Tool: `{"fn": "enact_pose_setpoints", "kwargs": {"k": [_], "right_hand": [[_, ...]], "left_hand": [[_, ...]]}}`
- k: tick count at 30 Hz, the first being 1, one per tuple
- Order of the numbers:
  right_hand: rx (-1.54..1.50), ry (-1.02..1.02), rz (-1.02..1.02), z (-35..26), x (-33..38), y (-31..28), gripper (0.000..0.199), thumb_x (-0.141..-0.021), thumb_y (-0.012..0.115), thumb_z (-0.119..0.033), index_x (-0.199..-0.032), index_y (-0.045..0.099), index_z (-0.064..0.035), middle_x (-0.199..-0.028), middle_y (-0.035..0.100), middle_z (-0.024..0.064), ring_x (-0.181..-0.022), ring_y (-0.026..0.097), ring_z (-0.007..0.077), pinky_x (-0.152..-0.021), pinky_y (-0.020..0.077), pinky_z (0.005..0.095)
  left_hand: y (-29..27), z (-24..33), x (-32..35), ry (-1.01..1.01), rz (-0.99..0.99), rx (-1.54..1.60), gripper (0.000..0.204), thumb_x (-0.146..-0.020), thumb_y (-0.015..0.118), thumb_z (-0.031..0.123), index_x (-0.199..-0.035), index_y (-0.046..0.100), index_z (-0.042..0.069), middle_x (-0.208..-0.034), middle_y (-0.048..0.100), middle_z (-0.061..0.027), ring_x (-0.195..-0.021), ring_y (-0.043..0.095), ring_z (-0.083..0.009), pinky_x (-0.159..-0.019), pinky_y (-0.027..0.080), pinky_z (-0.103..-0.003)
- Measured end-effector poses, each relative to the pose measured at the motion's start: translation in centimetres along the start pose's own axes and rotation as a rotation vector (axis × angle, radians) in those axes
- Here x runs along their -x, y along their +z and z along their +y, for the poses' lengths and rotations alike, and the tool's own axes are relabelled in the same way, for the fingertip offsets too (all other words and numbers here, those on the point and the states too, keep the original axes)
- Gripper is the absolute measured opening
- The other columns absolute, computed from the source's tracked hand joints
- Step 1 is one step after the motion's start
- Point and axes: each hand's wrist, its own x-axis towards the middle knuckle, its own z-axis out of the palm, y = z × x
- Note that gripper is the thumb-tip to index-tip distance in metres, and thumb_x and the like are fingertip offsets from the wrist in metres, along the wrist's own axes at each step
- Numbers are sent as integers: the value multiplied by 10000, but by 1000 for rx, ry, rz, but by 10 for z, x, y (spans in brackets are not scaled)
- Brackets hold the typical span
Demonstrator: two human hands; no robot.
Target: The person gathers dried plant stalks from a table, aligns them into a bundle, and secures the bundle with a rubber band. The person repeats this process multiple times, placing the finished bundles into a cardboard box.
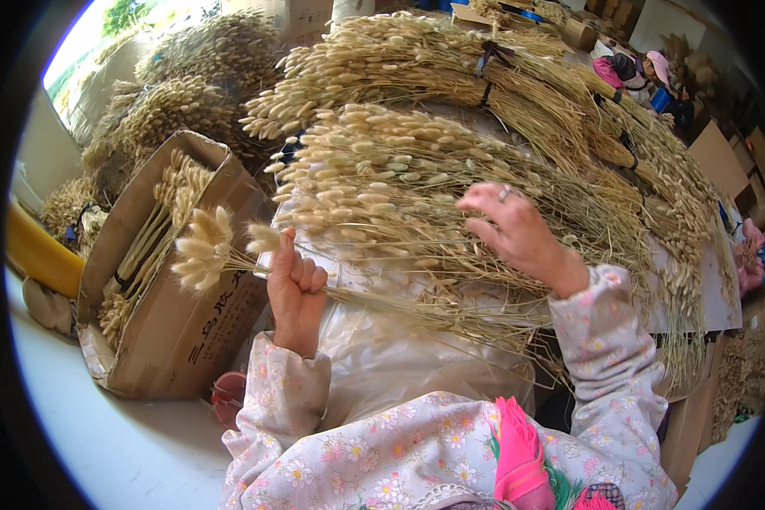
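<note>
Tan grass heads are topping a small bunch near the cardboard box; the left hand is clenching its stems just below them. The right hand, apart, is hovering with loosely curled fingers over the larger pile. The bunch is probably weighing little, its heads feeling soft and its dry stems risking a snap, so gripping the stems gently, together, is looking safest.

Daylight was admitted through a bright opening at upper left, greenery being visible beyond; a pale floor and white tabletop were softly lit.
</note>
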Motion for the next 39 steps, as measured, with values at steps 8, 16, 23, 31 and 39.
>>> {"fn": "enact_pose_setpoints", "kwargs": {"k": [8, 16, 23, 31, 39], "right_hand": [[53, 108, -282, 11, -55, 46, 197, -887, 596, -228, -922, 665, -47, -817, 666, 155, -778, 644, 328, -724, 500, 426], [-262, -64, 106, -65, -85, 41, 132, -846, 629, -160, -833, 672, -36, -770, 655, 153, -709, 647, 320, -645, 509, 397], [-218, -92, 66, -100, -91, 63, 134, -851, 631, -175, -852, 657, -44, -770, 647, 139, -718, 637, 319, -638, 507, 402], [-19, -132, -61, -85, -79, 66, 150, -863, 613, -194, -855, 653, -50, -758, 634, 126, -720, 629, 323, -639, 499, 400], [-28, -68, -248, 4, -11, 5, 234, -903, 573, -271, -830, 628, -56, -766, 610, 140, -773, 609, 313, -700, 485, 414]], "left_hand": [[8, -1, 4, 15, 0, -34, 187, -933, 624, 256, -1050, 606, 111, -517, 190, 99, -424, 164, -38, -420, 151, -232], [27, -3, 3, -26, -40, -41, 172, -953, 589, 267, -1059, 604, 132, -505, 179, 89, -421, 145, -38, -411, 152, -232], [39, 3, 12, -2, -92, -46, 239, -939, 616, 242, -1114, 575, 85, -524, 208, 88, -430, 162, -40, -425, 158, -231], [38, 4, 13, -28, -43, -57, 195, -954, 587, 270, -1092, 585, 133, -531, 174, 90, -439, 145, -42, -422, 159, -235], [27, 10, 3, 1, -62, -1, 215, -935, 620, 259, -1091, 600, 112, -524, 174, 95, -437, 147, -41, -432, 142, -231]]}}
